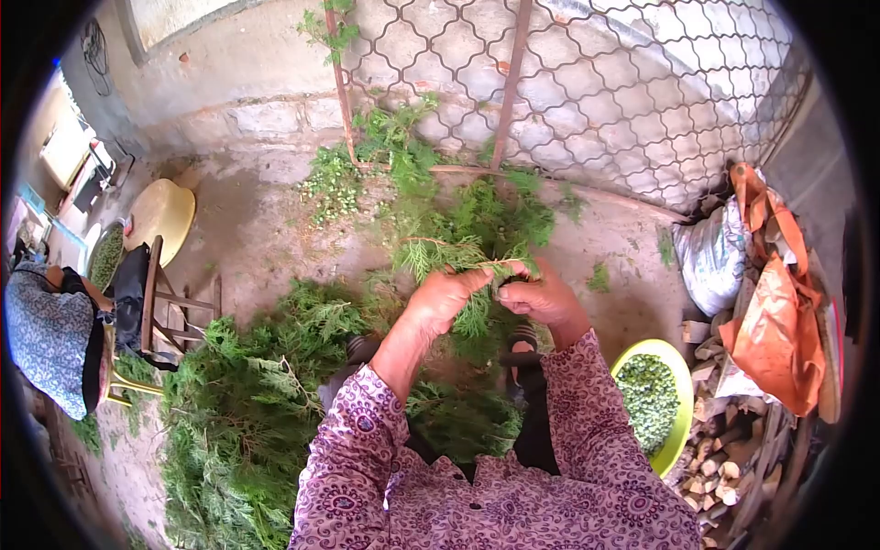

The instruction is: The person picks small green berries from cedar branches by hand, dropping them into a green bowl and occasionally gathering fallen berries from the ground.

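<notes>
My left hand (447, 299) is closed around a green evergreen branch (431, 252) with flat, feathery sprays. The branch runs across to my right hand (543, 295), whose thumb and fingers are pinched together at its other end. Anything small between those right fingertips is hidden. Below and beyond my hands lie more cut evergreen sprays (481, 215), between my feet and the metal lattice. To the right of my knees stands a yellow-green basin (684, 403) holding many small green cones or seeds (646, 399).
A large heap of evergreen branches (238, 412) covers the floor at left. A metal lattice (587, 92) leans along the wall. At right are split firewood (724, 467), a white sack (713, 261) and an orange bag (777, 330). Another person (50, 330) sits at far left near a wooden chair (158, 302).
</notes>
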Motion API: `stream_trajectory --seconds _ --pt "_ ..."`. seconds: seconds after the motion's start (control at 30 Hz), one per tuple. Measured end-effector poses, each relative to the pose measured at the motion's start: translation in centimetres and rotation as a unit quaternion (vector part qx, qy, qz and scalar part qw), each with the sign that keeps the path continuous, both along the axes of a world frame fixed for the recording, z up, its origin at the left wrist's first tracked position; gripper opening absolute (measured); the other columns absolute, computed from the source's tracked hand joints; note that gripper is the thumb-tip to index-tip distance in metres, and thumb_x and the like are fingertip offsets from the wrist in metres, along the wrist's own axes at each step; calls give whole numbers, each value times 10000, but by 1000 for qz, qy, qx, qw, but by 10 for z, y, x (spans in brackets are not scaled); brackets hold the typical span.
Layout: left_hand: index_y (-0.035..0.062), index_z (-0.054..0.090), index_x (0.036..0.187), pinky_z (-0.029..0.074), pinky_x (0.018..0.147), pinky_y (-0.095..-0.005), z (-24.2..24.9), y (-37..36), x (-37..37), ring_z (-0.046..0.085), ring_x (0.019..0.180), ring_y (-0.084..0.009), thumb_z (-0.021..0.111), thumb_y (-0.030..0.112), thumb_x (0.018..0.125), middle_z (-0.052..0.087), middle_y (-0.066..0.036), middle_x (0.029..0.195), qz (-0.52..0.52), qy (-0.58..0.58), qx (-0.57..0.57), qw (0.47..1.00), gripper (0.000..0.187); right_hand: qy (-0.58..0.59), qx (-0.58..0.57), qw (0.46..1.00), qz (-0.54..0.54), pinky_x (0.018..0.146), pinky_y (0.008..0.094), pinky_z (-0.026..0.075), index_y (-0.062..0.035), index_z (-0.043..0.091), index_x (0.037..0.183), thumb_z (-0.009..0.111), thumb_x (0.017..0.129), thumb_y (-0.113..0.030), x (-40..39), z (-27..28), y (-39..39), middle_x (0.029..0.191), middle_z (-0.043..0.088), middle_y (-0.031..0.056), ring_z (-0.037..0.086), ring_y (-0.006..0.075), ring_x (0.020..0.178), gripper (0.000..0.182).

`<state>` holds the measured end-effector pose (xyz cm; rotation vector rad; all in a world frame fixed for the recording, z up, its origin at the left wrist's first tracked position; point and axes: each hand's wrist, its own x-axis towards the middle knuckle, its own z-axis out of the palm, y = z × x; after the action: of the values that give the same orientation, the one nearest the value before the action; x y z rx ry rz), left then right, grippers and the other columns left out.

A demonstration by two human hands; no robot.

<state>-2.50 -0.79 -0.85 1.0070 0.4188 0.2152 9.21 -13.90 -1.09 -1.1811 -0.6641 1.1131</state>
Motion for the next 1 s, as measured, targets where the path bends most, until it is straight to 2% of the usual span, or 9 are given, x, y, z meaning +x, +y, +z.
stream_trajectory --seconds 0.1,0.17,0.3,0.47,0.63,0.73,0.8,0.93,1.0 --pt "4 615 987 405 800 -279 0 4 -2 533 891 -149 625 155 791 613 -75 975 -18 -37 -5 999 247 26 35 998 33 394 177 240 -36 521 914 554 770 -33 -4 -7 -6 638 465 4 346 46 469 147" --pt "-3 613 991 404 813 -281 -1 6 -2 538 909 -155 623 143 787 615 -81 985 -23 -29 -13 999 251 247 70 966 -15 378 167 257 -54 512 883 547 778 -85 -6 -16 -13 665 475 25 362 57 488 115" --pt "-35 590 1011 402 835 -293 -4 10 -4 546 926 -176 652 133 756 607 -110 1011 36 -37 14 999 312 311 63 937 -145 365 155 272 -67 509 893 527 780 -79 7 -21 -61 710 492 24 392 69 510 115" --pt "-23 579 1017 363 882 -309 14 10 -19 533 941 -184 665 122 734 599 -104 1015 75 -17 31 997 329 86 50 904 -416 364 167 300 -68 513 879 533 784 -77 37 -22 -181 724 514 33 452 91 545 98" --pt "-19 576 1009 356 886 -322 6 11 -21 532 936 -187 677 114 718 600 -95 1003 77 -42 35 996 335 -121 -95 721 -676 398 180 327 -46 562 915 548 741 -73 54 -56 -329 752 555 51 491 99 554 177" --pt "-21 575 1001 327 914 -345 -5 11 -18 515 966 -184 687 117 707 594 -98 1006 67 -11 30 997 343 -314 -436 590 -603 727 373 453 -57 549 1015 648 626 -71 32 -69 -383 983 571 121 536 264 913 402" --pt "-23 574 1002 316 925 -344 -9 9 -20 503 991 -187 688 119 705 588 -103 1020 72 5 24 997 348 -449 -429 634 -460 815 377 424 -92 519 1058 699 448 41 35 -138 -478 1097 520 149 497 327 992 649" --pt "-35 558 1046 360 889 -344 -45 17 -25 481 1028 -207 645 173 751 550 -113 1094 65 22 28 997 371 -339 -425 661 -517 708 299 432 -13 596 1022 610 693 -290 -32 -107 -415 890 592 100 532 171 805 430" --pt "-30 571 1017 311 932 -340 -49 21 -35 467 1058 -205 664 147 731 562 -116 1077 78 32 17 996 349 -182 -414 684 -572 584 273 427 -15 613 962 606 703 -277 -41 -121 -405 745 547 71 490 125 664 369"
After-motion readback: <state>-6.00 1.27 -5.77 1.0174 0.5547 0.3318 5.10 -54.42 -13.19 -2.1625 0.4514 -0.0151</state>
